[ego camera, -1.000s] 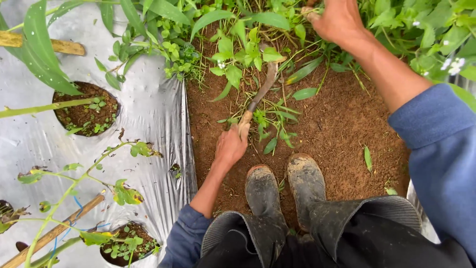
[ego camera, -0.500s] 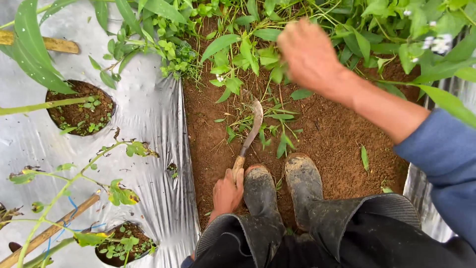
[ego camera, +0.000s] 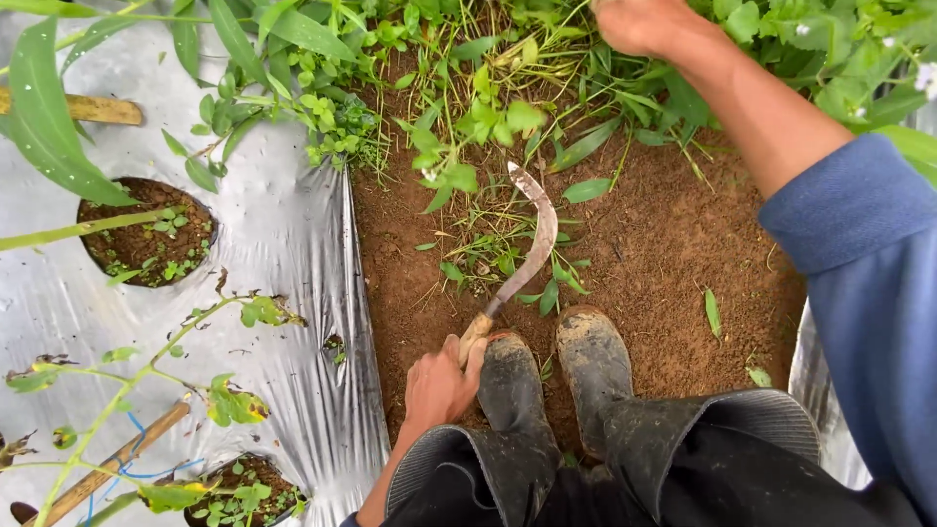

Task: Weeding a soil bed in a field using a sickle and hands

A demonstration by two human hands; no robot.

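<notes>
Left hand (ego camera: pixel 441 383) grips the sickle (ego camera: pixel 522 244), its blade at twelve o'clock from the boots (ego camera: pixel 556 376); right hand (ego camera: pixel 639 24) closes on weeds (ego camera: pixel 488 117); a slip could cut fingers.

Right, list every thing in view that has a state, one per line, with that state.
left hand: closed around the sickle's wooden handle
sickle: held, curved rusty blade lying over the weeds
right hand: reaching into the tall plants at the top, partly out of frame
weeds: low, rooted in bare soil ahead of the boots
boots: muddy, side by side
plastic sheet: spread flat, wrinkled, with round planting holes
</notes>
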